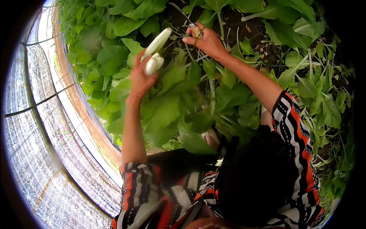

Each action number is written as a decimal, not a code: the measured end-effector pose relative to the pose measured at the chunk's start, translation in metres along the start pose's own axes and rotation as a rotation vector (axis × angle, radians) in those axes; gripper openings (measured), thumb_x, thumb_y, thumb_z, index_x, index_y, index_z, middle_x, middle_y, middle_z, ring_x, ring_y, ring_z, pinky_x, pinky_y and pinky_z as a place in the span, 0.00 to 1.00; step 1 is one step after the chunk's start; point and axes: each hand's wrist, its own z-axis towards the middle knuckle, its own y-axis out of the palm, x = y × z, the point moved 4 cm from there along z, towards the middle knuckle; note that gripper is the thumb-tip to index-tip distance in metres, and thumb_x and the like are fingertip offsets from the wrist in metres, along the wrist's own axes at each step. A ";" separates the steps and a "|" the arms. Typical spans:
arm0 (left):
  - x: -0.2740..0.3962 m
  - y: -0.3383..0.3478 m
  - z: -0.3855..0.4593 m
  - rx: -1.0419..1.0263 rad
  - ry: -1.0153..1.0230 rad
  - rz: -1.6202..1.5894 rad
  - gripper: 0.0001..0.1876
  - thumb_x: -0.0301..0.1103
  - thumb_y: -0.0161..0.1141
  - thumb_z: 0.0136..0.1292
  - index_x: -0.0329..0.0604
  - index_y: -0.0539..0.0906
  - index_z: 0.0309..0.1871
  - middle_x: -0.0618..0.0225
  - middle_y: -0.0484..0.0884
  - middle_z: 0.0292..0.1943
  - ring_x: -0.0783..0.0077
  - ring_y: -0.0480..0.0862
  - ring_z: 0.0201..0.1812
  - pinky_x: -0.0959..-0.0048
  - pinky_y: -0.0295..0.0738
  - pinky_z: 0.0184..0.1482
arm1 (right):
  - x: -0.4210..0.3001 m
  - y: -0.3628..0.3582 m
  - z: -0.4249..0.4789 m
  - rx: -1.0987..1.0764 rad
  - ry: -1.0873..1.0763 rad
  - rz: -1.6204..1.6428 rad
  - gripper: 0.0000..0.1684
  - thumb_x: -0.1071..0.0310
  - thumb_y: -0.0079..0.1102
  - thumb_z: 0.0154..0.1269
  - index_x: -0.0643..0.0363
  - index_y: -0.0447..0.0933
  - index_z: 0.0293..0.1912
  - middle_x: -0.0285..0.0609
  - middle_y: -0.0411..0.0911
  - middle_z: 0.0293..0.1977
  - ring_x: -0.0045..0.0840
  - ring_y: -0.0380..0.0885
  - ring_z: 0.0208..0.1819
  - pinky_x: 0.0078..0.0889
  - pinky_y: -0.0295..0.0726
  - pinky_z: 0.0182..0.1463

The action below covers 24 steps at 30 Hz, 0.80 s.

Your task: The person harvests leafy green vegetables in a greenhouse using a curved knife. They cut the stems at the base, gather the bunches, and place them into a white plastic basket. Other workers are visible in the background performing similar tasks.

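Observation:
My left hand (143,74) grips cut leafy greens by their thick stems. Their pale cut stalk bases (156,45) stick out past the fingers, one long and one in a short cluster. The broad green leaves (168,106) of this bunch hang toward my body, partly blurred. In my right hand (210,41) is a small sickle with a wooden handle (196,31) and a thin curved metal blade (181,13), which points away to the upper left. The sickle is apart from the held stalks. A thin green blade of grass crosses in front of the right hand.
Dense standing leafy greens (114,48) fill the left side of the bed. Loose leaves and pale stalks (310,65) lie over dark soil (261,35) at right. Netting (34,120) on a dark frame runs along the far left. Part of a bare leg shows beneath the leaves.

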 end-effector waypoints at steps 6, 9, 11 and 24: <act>0.071 -0.052 -0.007 -0.081 0.149 -0.296 0.29 0.22 0.63 0.42 0.40 0.79 0.55 0.62 0.69 0.62 0.65 0.76 0.56 0.69 0.71 0.56 | -0.114 -0.006 -0.019 -0.117 -0.009 0.532 0.19 0.65 0.74 0.52 0.55 0.80 0.45 0.26 0.73 0.24 0.05 0.59 0.19 0.11 0.56 0.21; 0.108 -0.073 -0.005 -0.059 0.292 -0.385 0.27 0.21 0.63 0.41 0.40 0.81 0.51 0.61 0.67 0.65 0.67 0.79 0.51 0.71 0.75 0.51 | -0.164 -0.036 -0.032 0.101 -0.294 0.322 0.19 0.57 0.70 0.56 0.62 0.75 0.37 0.30 0.72 0.24 0.13 0.71 0.27 0.18 0.72 0.30; 0.114 -0.096 -0.009 0.007 0.153 -0.532 0.27 0.22 0.64 0.43 0.36 0.79 0.53 0.61 0.71 0.63 0.71 0.79 0.50 0.73 0.76 0.49 | -0.188 -0.059 -0.038 0.214 -0.330 0.155 0.19 0.58 0.74 0.52 0.60 0.74 0.31 0.25 0.65 0.21 0.10 0.62 0.24 0.18 0.62 0.26; 0.151 -0.016 -0.016 -0.246 -0.138 -1.376 0.49 0.52 0.79 0.39 0.35 0.66 0.61 0.62 0.77 0.50 0.65 0.80 0.50 0.66 0.78 0.52 | -0.190 -0.038 -0.089 0.219 -0.248 -0.217 0.37 0.41 0.74 0.38 0.67 0.75 0.32 0.45 0.74 0.19 0.31 0.76 0.21 0.33 0.75 0.28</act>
